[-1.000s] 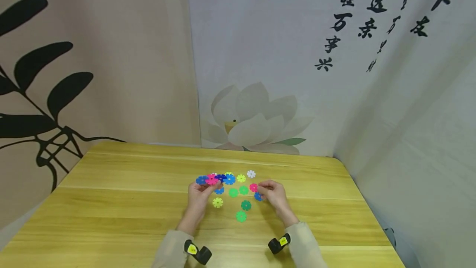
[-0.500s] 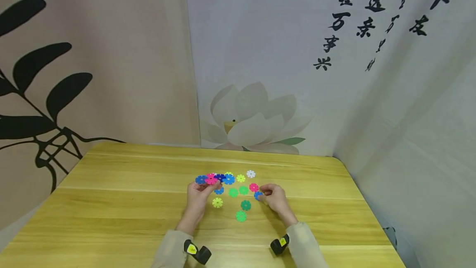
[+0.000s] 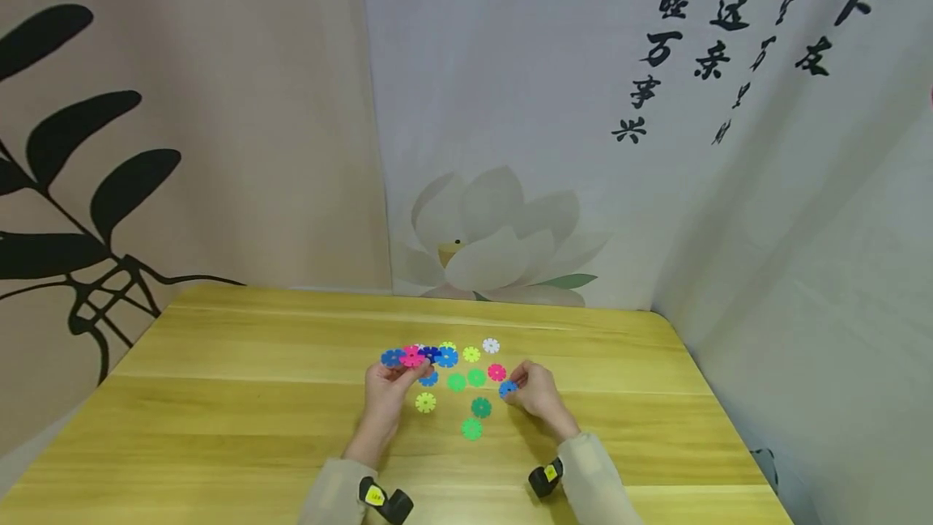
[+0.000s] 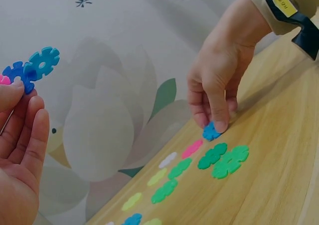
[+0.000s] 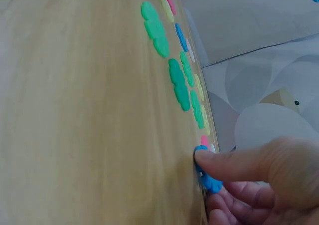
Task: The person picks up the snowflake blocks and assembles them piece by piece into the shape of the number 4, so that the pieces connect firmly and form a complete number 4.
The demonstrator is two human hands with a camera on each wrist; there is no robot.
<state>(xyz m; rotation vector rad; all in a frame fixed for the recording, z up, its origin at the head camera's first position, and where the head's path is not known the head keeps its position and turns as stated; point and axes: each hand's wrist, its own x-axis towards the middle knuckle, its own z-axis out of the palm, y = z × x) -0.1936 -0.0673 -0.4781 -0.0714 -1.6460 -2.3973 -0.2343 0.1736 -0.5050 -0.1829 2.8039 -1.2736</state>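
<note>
My left hand (image 3: 384, 395) pinches a row of joined, notched flower-shaped plastic discs above the table. A pink disc (image 3: 411, 356) sits in that row among blue ones; its right-end blue disc (image 4: 50, 55) shows in the left wrist view. My right hand (image 3: 538, 392) pinches a single blue disc (image 5: 212, 184) between thumb and fingers at the right side of the loose discs. In the left wrist view this blue disc is at or just above the tabletop; contact is unclear. A loose pink disc (image 3: 496, 373) lies just beside it.
Several loose discs lie flat on the wooden table (image 3: 255, 411) between the hands. Among them are a dark green disc (image 3: 481, 407), a light green disc (image 3: 472, 428), a yellow disc (image 3: 426, 403) and a white disc (image 3: 492, 345). A printed curtain (image 3: 496, 104) hangs behind the table.
My right fingers have drawn back from beside the pink disc and now pinch the blue disc, tilting it slightly. The left hand keeps its row almost still.
</note>
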